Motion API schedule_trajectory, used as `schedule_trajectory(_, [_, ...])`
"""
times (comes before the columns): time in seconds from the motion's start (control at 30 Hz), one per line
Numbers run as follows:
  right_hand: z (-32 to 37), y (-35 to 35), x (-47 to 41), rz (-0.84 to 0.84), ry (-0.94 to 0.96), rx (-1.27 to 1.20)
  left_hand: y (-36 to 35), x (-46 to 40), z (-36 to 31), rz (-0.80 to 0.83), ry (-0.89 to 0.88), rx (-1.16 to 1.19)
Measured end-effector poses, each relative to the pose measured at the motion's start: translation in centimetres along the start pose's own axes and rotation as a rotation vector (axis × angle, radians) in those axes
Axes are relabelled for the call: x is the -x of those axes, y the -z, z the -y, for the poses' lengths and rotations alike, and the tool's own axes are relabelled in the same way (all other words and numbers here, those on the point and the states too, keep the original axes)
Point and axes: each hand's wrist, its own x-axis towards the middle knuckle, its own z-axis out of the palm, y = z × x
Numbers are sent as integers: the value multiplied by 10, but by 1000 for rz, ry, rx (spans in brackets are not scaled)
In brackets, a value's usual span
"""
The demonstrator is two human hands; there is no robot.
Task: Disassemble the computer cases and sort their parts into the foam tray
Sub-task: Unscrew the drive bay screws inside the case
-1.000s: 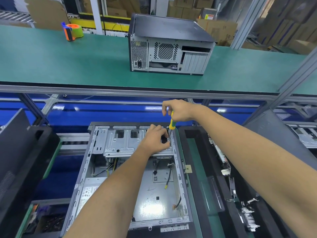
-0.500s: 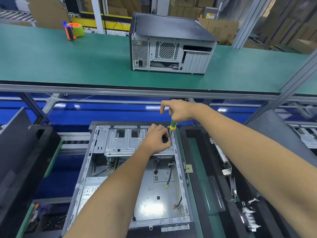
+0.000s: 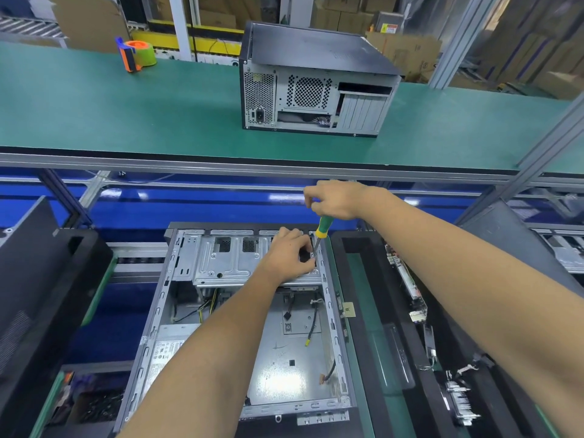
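My right hand (image 3: 335,199) grips the screwdriver (image 3: 319,234) nearly upright, tip on a screw at the far right corner of the open case (image 3: 177,298), where my left hand (image 3: 289,252), the nearer, pinches round the tip on the drive cage (image 3: 227,263).

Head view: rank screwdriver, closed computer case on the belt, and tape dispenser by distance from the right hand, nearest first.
1. Screwdriver: held in the right hand, tip down at the open case's drive cage.
2. Closed computer case: on the green belt, straight beyond the hand.
3. Tape dispenser: far left on the belt.
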Motion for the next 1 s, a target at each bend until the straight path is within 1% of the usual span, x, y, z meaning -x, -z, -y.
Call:
schedule_trajectory(0.07, [0,1,-1,31,-27,-25,0,0,0,4,2,-5])
schedule_trajectory(0.27, [3,2,3,69,54,-179,0,1,1,-7,-2,12])
schedule_trajectory(0.37, [2,-2,1,31,104,-209,0,1,1,-10,-8,18])
schedule_trajectory(0.5, [0,-4,-1,-11,117,-234,1,1,1,-16,-14,21])
schedule_trajectory(0.6, [1,-3,-2,-42,70,-110,0,2,0,-17,-14,13])
schedule_trajectory(0.67, [1,-1,-2,-27,2,25,1,2,0,-13,-13,8])
schedule_trajectory(0.73, [0,0,-3,-12,-37,86,1,1,0,-8,-10,3])
schedule_trajectory(0.77, [0,0,-3,1,-36,66,1,1,1,-5,-8,3])
schedule_trajectory(0.83, [-1,0,-3,28,-19,-48,1,1,0,-4,-8,1])
schedule_trajectory(1.0, [-4,-2,3,22,80,-243,1,1,0,-16,-11,10])
